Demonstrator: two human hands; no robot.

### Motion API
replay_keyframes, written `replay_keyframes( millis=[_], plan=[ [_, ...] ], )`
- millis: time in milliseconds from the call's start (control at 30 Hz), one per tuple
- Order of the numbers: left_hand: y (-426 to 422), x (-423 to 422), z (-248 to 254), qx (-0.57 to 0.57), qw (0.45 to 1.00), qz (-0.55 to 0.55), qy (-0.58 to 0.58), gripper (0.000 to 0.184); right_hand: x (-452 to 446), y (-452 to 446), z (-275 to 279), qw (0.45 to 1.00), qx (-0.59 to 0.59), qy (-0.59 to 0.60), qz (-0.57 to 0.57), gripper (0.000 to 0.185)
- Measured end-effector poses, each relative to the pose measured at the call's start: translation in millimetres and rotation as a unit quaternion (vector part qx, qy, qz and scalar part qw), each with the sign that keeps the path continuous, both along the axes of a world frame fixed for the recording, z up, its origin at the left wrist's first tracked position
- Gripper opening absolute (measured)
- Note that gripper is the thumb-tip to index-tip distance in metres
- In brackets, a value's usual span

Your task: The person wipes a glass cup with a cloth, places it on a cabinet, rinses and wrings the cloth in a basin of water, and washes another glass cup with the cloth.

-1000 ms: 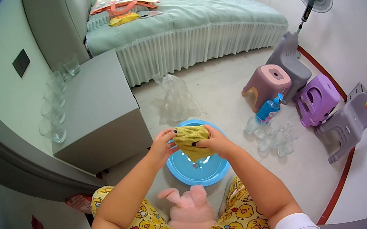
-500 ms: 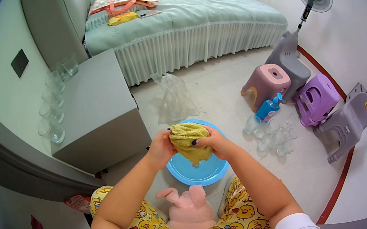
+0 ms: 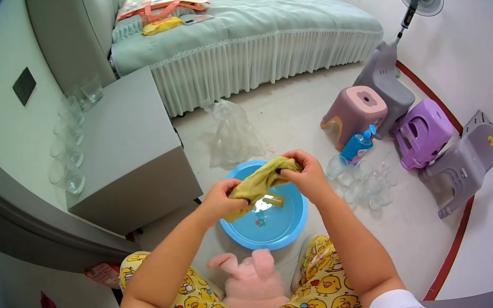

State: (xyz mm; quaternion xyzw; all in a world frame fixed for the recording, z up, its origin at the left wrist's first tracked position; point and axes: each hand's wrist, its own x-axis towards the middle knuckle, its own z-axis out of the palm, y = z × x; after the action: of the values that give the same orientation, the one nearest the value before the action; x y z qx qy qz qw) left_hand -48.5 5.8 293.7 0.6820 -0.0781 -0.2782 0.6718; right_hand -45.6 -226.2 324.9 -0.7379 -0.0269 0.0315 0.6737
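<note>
A yellow-green cloth [image 3: 262, 179] is stretched sideways between my two hands, over a blue plastic basin [image 3: 267, 240] on the floor. My left hand [image 3: 223, 201] pinches its lower left end, thumb on top. At the upper right end, my right hand [image 3: 307, 175] grips it with the thumb in front. Shallow water seems to lie in the basin, with a bright glare and a yellowish reflection below the cloth. A small printed pattern shows on the basin's bottom.
Drinking glasses [image 3: 369, 184] stand clustered on the floor at right, beside a blue pump bottle [image 3: 357, 147], a pink stool [image 3: 358, 110] and a purple folding stool [image 3: 424, 134]. More glasses [image 3: 66, 176] line the grey cabinet [image 3: 125, 132]. A clear plastic bag [image 3: 231, 133] lies behind the basin.
My hands have moved apart. The cloth, bunched up before, is now pulled out lengthwise and slanted, its right end higher. More of the basin's inside shows.
</note>
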Motion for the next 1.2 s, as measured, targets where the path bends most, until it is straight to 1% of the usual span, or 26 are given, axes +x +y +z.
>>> replay_keyframes(
  millis=[33,67,100,133,167,200,267,300,333,367,400,433,567,600,633,667,733,767,800,833,867,933,967,1033,1067,1200],
  plan=[
    [-2,-3,2,0.026,0.999,-0.018,-0.033,0.047,-2,3,2,0.999,0.017,-0.027,0.006,0.03],
    [-3,-3,2,0.026,0.999,-0.018,-0.033,0.047,-3,6,3,0.998,0.035,-0.054,0.013,0.03],
    [-4,-4,2,-0.008,0.999,-0.05,-0.021,0.046,-3,8,2,0.998,0.035,-0.054,0.013,0.03],
    [-6,-5,3,-0.042,0.996,-0.082,-0.01,0.046,-3,9,1,0.997,0.073,-0.035,0.014,0.037],
    [-7,-8,5,-0.076,0.994,-0.079,0.014,0.043,-4,11,-1,0.994,0.111,-0.017,0.015,0.044],
    [-9,-11,8,-0.075,0.994,-0.08,0.014,0.043,-4,15,-5,0.994,0.111,-0.017,0.014,0.044],
    [-12,-16,14,-0.155,0.987,-0.007,0.034,0.035,-6,23,-16,0.986,0.046,0.101,-0.122,0.062],
    [-12,-15,13,-0.153,0.988,-0.008,0.034,0.035,-4,22,-26,0.975,0.076,0.184,-0.101,0.074],
    [-11,-13,10,-0.165,0.985,0.007,0.043,0.032,-2,21,-37,0.975,0.078,0.184,-0.101,0.074],
    [-10,-11,8,-0.177,0.982,0.022,0.053,0.029,1,20,-48,0.942,0.134,0.304,-0.04,0.073],
    [-10,-10,8,-0.176,0.983,0.022,0.053,0.029,-1,23,-46,0.889,0.187,0.417,0.023,0.073],
    [-9,-10,9,-0.162,0.985,0.04,0.052,0.028,-4,26,-46,0.874,0.172,0.436,0.126,0.08],
    [-5,-5,7,-0.135,0.986,0.082,0.048,0.027,-13,40,-31,0.888,0.145,0.409,0.155,0.083],
    [-5,-6,9,-0.135,0.986,0.082,0.048,0.027,-12,40,-30,0.909,0.02,0.388,0.15,0.083],
    [-6,-8,12,-0.168,0.978,0.098,0.071,0.027,-12,40,-29,0.916,-0.105,0.36,0.142,0.083],
    [-6,-9,14,-0.2,0.969,0.113,0.094,0.027,-8,36,-39,0.916,-0.104,0.36,0.141,0.083],
    [-6,-9,12,-0.192,0.971,0.113,0.088,0.027,0,31,-49,0.9,-0.104,0.346,0.244,0.076],
    [-5,-8,11,-0.184,0.973,0.114,0.081,0.027,-2,31,-55,0.901,-0.103,0.345,0.244,0.076],
    [-3,-7,9,-0.183,0.973,0.114,0.08,0.027,-12,38,-37,0.922,0.01,0.327,0.207,0.068],
    [-1,-5,6,-0.15,0.983,0.083,0.059,0.026,-17,42,-28,0.93,0.122,0.303,0.168,0.061],
    [0,-5,5,-0.117,0.991,0.051,0.039,0.025,-16,42,-30,0.93,0.122,0.303,0.168,0.061],
    [-2,-8,13,-0.123,0.989,0.073,0.023,0.024,-10,40,-39,0.91,0.247,0.268,0.196,0.045],
    [-3,-9,16,-0.128,0.987,0.094,0.009,0.023,-8,38,-43,0.91,0.247,0.269,0.197,0.045],
    [0,-7,14,-0.12,0.986,0.115,0.001,0.022,-6,34,-46,0.897,0.306,0.23,0.221,0.035],
    [1,-6,13,-0.113,0.984,0.135,-0.008,0.021,-5,32,-46,0.897,0.305,0.231,0.222,0.035],
    [10,5,1,-0.15,0.979,0.135,-0.019,0.015,-6,33,-35,0.908,0.322,0.18,0.198,0.031]
  ],
)
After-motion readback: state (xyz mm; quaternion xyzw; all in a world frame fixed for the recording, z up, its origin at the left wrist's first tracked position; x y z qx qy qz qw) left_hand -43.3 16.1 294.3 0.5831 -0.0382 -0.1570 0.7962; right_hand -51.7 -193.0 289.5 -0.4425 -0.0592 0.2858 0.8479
